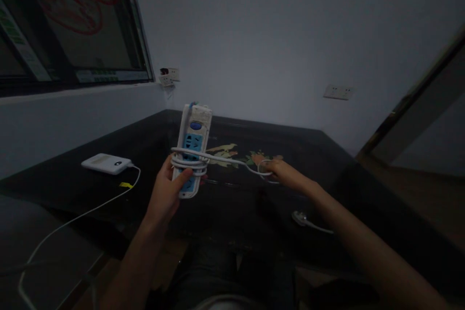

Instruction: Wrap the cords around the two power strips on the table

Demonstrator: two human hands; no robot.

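Observation:
A white power strip (196, 115) with blue socket faces and a blue switch is held nearly upright above the dark table. My left hand (170, 184) is closed around its lower end, thumb across the front. Several turns of white cord (221, 158) are wrapped about its lower half. From there the cord runs right to my right hand (278, 170), which is closed on it; a small loop hangs at the fingers. On the table below the right forearm lies a plug (299, 218) with a length of white cord.
A white power bank (107, 163) lies on the table (240, 213) at left, its thin cable (76, 217) trailing off the near edge. A yellow tag (126, 185) is beside it. Wall sockets (338, 92) are behind the table, and a window is at left.

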